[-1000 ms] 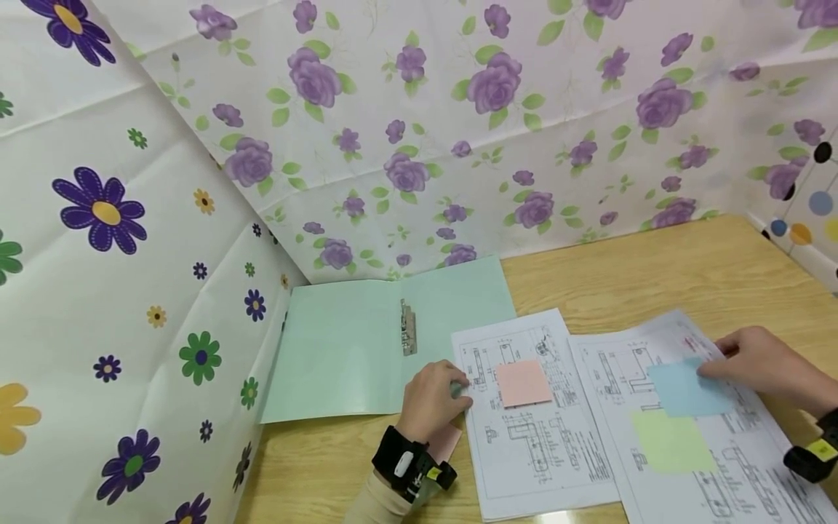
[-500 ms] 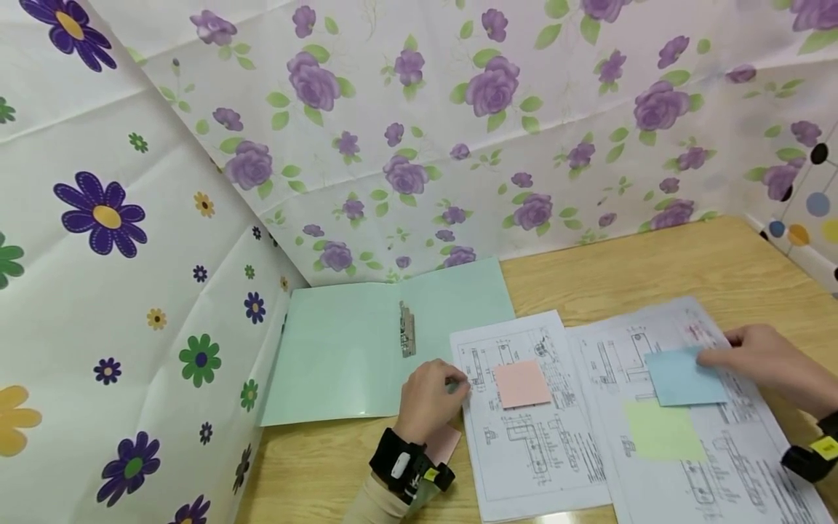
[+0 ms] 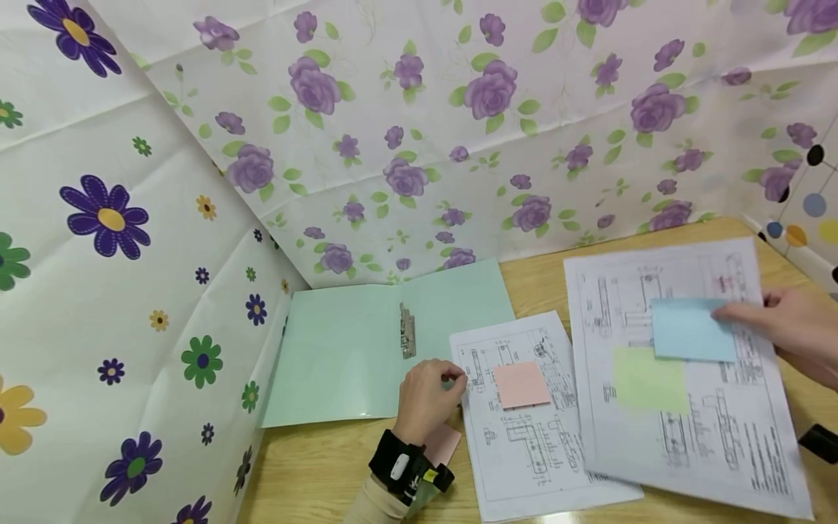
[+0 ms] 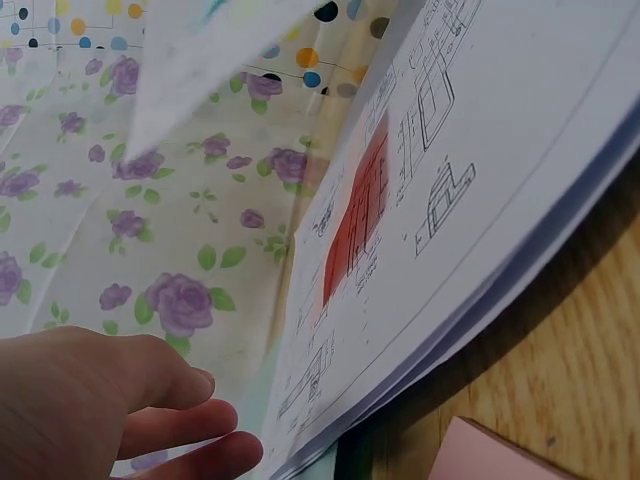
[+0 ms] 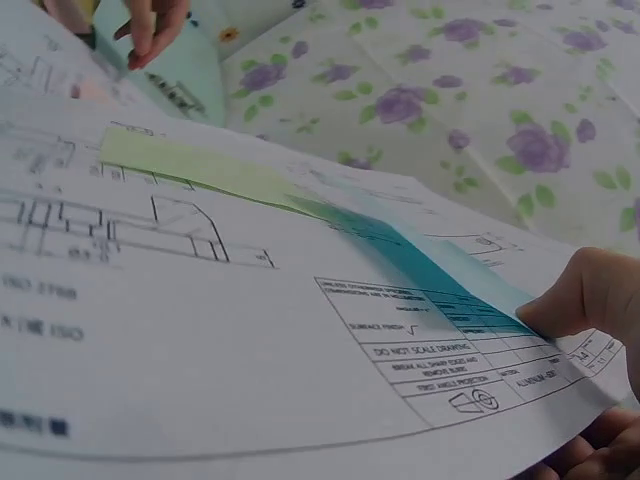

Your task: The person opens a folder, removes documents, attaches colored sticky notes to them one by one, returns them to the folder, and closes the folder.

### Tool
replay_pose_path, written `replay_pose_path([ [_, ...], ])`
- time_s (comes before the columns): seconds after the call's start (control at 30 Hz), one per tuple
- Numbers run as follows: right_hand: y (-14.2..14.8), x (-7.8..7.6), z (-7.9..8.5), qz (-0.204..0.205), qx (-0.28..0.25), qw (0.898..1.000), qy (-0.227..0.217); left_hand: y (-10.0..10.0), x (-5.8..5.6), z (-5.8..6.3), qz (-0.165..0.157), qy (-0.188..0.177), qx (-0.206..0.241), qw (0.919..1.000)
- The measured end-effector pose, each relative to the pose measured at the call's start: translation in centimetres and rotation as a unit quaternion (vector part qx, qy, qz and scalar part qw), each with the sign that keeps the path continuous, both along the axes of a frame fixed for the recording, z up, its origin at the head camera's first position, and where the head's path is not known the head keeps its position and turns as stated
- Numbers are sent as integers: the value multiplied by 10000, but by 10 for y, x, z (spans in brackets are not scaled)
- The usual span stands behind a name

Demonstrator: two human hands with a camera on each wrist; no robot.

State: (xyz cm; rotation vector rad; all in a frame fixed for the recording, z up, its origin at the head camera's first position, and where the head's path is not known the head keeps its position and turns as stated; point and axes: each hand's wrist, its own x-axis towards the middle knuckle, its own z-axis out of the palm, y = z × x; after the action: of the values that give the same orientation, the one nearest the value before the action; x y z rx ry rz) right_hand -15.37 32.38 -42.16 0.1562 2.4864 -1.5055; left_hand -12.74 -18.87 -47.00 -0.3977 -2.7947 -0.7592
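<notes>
My right hand (image 3: 801, 327) grips the right edge of a stack of printed technical drawings (image 3: 759, 429), thumb on top and fingers beneath. The stack is raised from the table. On it are a blue sticky note (image 3: 690, 331), under my thumb, and a green sticky note (image 3: 648, 382). To its left lies a second stack of drawings (image 3: 517, 480) with a pink sticky note (image 3: 521, 386); the raised stack overlaps its right side. Beside that stack's left edge is my left hand (image 3: 425, 400), its fingers loosely curled with nothing between them in the left wrist view (image 4: 150, 410).
A light green folder (image 3: 340, 356) with a metal clip (image 3: 407, 331) lies spread at the back left, partly under the left stack. A pink sticky pad (image 3: 441, 445) is next to my left wrist. Floral sheeting (image 3: 406, 131) covers the walls behind the wooden table (image 3: 327, 466).
My right hand has lifted the right stack and shifted it up and away; the stack has turned straighter and now overlaps the left one. The left hand has barely moved.
</notes>
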Motion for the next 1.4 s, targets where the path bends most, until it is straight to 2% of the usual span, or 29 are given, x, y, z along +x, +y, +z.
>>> replay_pose_path([
  [0.17,4,-4,5,-311,-275,9975,570,-1,0,-1,19,-23,30,10000],
  [0.37,-1,-5,4,-329,-553,9963,575,-2,0,-2,-12,-98,58,9999],
  [0.53,-13,-10,8,-50,-550,9976,414,-4,0,-1,51,-62,30,10000],
  [0.73,-27,-15,4,247,-1235,9918,215,-7,1,1,134,-122,63,9998],
  [0.93,-53,-26,5,541,-1439,9881,-20,-12,1,1,395,-246,115,9988],
  [1.17,-91,-34,8,856,-1872,9786,24,-16,1,0,438,-225,68,9988],
  [1.4,-135,-37,15,1344,-2221,9657,64,-19,1,0,437,-225,80,9988],
])
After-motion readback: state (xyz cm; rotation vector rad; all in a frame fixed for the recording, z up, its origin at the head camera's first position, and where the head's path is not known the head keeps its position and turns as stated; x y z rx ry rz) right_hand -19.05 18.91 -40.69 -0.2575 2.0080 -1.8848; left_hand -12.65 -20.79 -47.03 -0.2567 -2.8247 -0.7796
